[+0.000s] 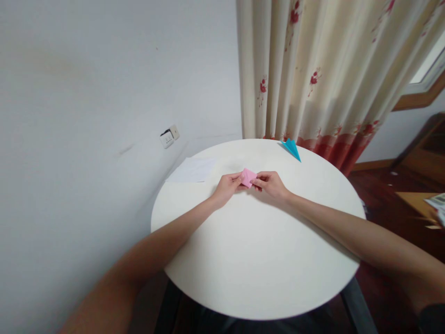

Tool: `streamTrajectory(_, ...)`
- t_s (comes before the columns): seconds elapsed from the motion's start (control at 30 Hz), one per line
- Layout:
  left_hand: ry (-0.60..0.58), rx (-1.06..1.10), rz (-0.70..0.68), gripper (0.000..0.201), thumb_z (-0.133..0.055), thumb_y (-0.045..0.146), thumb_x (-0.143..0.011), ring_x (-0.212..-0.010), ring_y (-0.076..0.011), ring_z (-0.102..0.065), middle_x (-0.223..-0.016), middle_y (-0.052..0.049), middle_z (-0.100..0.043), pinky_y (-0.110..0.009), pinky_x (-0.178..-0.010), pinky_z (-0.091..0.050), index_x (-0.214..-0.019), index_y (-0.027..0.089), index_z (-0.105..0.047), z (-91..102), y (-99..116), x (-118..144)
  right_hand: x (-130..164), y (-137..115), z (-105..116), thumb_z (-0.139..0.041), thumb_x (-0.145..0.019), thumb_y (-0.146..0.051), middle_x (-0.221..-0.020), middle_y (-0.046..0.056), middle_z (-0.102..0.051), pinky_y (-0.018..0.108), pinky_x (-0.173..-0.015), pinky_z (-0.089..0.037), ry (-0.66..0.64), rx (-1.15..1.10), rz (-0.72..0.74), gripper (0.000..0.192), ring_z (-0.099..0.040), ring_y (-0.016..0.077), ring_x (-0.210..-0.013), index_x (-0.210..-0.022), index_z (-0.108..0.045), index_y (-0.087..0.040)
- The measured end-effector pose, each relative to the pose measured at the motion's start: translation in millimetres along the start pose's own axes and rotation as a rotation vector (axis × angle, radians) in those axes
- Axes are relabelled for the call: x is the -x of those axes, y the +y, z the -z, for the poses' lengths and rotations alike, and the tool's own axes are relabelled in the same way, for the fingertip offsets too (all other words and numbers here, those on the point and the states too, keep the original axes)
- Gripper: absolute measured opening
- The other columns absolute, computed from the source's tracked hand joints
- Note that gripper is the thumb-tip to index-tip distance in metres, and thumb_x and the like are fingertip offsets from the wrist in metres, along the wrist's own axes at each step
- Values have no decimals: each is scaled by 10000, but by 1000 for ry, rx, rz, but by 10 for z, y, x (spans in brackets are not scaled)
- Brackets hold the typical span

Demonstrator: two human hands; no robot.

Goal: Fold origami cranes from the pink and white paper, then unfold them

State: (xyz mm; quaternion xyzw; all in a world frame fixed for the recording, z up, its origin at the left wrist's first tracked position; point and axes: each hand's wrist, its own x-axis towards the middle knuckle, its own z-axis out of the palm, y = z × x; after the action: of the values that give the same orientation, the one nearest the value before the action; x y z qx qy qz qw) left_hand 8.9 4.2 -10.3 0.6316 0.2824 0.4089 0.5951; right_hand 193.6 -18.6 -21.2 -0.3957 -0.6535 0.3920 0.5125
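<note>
round white table (pixel 257 260); both hands' grips pinched on pink folded paper (pixel 248 177).

Folds of the pink paper (pixel 248 177) too small to tell, edges under fingers (pixel 239 178).

Head view: both forearms reach out over a round white tabletop (pixel 257 260). Left hand (pixel 227 187) and right hand (pixel 271 184) meet near the middle of the far half, fingertips pinching a small folded pink paper (pixel 248 177) from either side — the paper sits between the hands, just above or on the surface; cannot tell which. A folded blue paper (pixel 291 148), pointed, lies at the far edge, well apart from the hands. A white sheet (pixel 193 170) lies flat at the far left edge. Behind: a plain wall with a socket (pixel 169 136), and a cream curtain (pixel 323 69) with red flowers — wooden floor to the right.
</note>
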Motion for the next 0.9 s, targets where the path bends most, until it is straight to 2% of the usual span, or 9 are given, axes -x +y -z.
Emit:
streamTrajectory(0.07,-29,-30,11,521,-645,491,-799,-860,-175,-639,-995,-112,-692,-324,-845,-495,-1154,110,-656,-9,20,13,6,-9,-6,-690,-743,-433,-560,-6,-593,238,-483,-368,10,-45,-1,299,-497,112,-494,-829,-641,-150)
streamTrajectory(0.2,-68,-72,27,522,-667,450,-795,-828,-147,-625,-948,-81,-684,-299,-831,-487,-1209,136,-623,-19,44,35,28,-41,-8,-734,-703,-407,-577,-34,-610,235,-478,-407,16,-98,37,454,-522,118,-485,-1056,-557,-183)
streamTrajectory(0.4,-87,-77,34,619,-756,416,-708,-821,-155,-636,-987,-91,-685,-287,-789,-489,-1234,130,-598,-14,17,27,44,-28,9,-735,-698,-388,-584,-39,-608,230,-471,-423,4,-79,63,439,-541,118,-483,-1031,-531,-187)
streamTrajectory(0.57,-98,-91,31,616,-769,375,-694,-832,-178,-645,-1020,-117,-687,-293,-763,-489,-1219,98,-604,-23,28,31,61,-12,12,-730,-705,-364,-588,-42,-609,231,-485,-435,7,-55,69,415,-557,121,-491,-1023,-520,-198)
streamTrajectory(0.77,-62,-98,20,637,-789,339,-657,-871,-204,-655,-1057,-127,-694,-295,-777,-486,-1217,95,-610,-52,36,28,70,-6,1,-726,-709,-371,-618,-27,-628,239,-495,-448,17,-17,59,428,-574,131,-511,-1040,-517,-199)
streamTrajectory(0.9,-17,-111,44,718,-791,257,-637,-886,-196,-657,-1085,-122,-692,-297,-804,-480,-1295,103,-548,-62,1,1,78,5,-20,-716,-728,-359,-651,-14,-636,246,-519,-452,3,19,87,437,-589,140,-551,-1092,-540,-193)
